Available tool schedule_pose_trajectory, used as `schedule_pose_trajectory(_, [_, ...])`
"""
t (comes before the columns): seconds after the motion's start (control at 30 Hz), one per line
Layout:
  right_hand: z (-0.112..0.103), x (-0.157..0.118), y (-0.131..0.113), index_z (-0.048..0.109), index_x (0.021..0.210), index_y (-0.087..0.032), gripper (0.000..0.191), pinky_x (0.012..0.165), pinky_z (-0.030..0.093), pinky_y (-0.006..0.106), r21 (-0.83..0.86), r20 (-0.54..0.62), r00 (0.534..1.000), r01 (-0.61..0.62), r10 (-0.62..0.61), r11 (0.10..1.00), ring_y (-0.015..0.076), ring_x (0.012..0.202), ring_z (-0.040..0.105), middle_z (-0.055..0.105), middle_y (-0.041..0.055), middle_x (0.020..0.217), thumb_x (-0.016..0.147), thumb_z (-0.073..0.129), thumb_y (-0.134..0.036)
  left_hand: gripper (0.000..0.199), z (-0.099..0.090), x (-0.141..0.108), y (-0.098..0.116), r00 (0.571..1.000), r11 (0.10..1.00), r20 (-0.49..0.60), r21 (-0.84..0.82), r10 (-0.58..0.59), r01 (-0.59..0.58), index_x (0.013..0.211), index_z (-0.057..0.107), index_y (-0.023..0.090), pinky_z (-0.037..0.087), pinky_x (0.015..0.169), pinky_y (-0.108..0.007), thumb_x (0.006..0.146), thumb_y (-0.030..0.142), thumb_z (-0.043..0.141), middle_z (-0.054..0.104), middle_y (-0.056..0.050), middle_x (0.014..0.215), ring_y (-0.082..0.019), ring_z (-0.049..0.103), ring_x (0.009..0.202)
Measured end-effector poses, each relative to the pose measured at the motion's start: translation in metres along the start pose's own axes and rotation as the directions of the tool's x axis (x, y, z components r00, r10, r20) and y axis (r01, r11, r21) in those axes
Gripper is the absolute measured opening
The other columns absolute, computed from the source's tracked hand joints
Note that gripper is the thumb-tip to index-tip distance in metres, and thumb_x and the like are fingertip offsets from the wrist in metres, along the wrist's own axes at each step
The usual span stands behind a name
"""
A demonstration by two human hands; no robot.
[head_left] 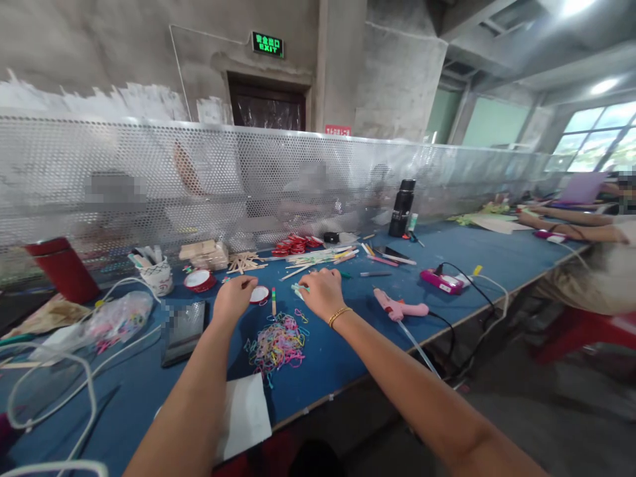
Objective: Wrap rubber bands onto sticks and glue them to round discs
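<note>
My left hand [232, 301] has its fingers curled together beside a small round red-rimmed white piece [259, 294]. Whatever it may pinch is hidden. My right hand [322, 291] is closed on pale green stick-like pieces [300, 290], partly covered by the fingers. Between the hands, a short stick with coloured bands [273, 301] lies on the blue table [342, 358]. Just nearer to me is a tangled heap of colourful rubber bands or thin loops [277, 343]. Behind the hands lie several loose thin sticks [318, 257] and a pile of red pieces [297, 244].
A pink glue gun [400, 306] and a magenta box [441, 281] with cords lie at right. A black bottle [402, 209] stands by the perforated screen [258, 159]. At left are a phone [183, 333], a pen cup [155, 273] and a red flask [62, 268]. Another person sits far right.
</note>
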State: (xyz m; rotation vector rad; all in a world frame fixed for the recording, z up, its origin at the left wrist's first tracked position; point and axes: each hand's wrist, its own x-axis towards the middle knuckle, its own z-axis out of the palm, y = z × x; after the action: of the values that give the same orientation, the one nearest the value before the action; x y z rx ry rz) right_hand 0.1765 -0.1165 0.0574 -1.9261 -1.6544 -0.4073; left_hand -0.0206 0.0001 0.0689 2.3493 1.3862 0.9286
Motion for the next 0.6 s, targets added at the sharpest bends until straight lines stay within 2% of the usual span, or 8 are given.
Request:
schedule_pose_trajectory(0.17, [0.0,-0.001,-0.022,0.07,0.08,-0.026,0.018,0.086,0.027,0.04,0.016,0.043,0.998,0.038,-0.039,0.999,0.0221,0.092,0.053,0.07,0.0044,0.085,0.082,0.053,-0.031,0.03,0.0,-0.001,-0.003,0.999,0.994,0.014,0.102,-0.045,0.044,0.09,0.072,0.023,0.042,0.07,-0.025,0.08,0.038,0.048,0.072,-0.006,0.09,-0.02,0.063,0.083])
schedule_pose_trajectory(0.27, [0.01,0.004,-0.037,0.07,0.079,-0.024,0.021,0.083,0.031,0.04,-0.012,0.116,0.993,0.033,-0.031,0.999,0.0238,0.092,0.056,0.07,0.0066,0.085,0.081,0.052,-0.036,0.031,-0.001,-0.002,-0.004,0.998,0.99,0.049,0.139,-0.04,0.033,0.087,0.072,0.022,0.042,0.069,-0.025,0.08,0.039,0.047,0.072,-0.008,0.088,-0.021,0.063,0.082])
schedule_pose_trajectory(0.37, [0.026,0.015,-0.054,0.07,0.084,-0.019,0.031,0.084,0.034,0.043,-0.09,0.193,0.981,0.01,0.008,0.996,0.0275,0.096,0.058,0.069,0.0133,0.091,0.077,0.053,-0.043,0.031,-0.003,0.0,-0.004,0.998,0.986,0.063,0.166,-0.023,0.012,0.087,0.072,0.022,0.042,0.07,-0.025,0.08,0.039,0.047,0.071,-0.009,0.089,-0.022,0.063,0.085])
schedule_pose_trajectory(0.5, [0.043,0.039,-0.07,0.07,0.09,-0.018,0.035,0.087,0.035,0.049,-0.157,0.359,0.929,-0.034,0.09,0.987,0.0298,0.097,0.059,0.068,0.0155,0.099,0.069,0.062,-0.044,0.036,-0.005,0.004,-0.003,0.995,0.978,0.104,0.208,-0.011,-0.011,0.09,0.071,0.022,0.041,0.067,-0.026,0.08,0.043,0.044,0.071,-0.008,0.091,-0.023,0.063,0.085])
schedule_pose_trajectory(0.6, [0.047,0.056,-0.07,0.069,0.096,-0.019,0.033,0.087,0.038,0.051,-0.164,0.466,0.864,-0.129,0.192,0.978,0.0293,0.098,0.061,0.067,0.0143,0.104,0.071,0.063,-0.04,0.04,-0.005,0.009,-0.005,0.994,0.975,0.112,0.222,-0.02,-0.006,0.092,0.071,0.022,0.041,0.064,-0.026,0.08,0.046,0.043,0.071,-0.008,0.091,-0.024,0.063,0.084])
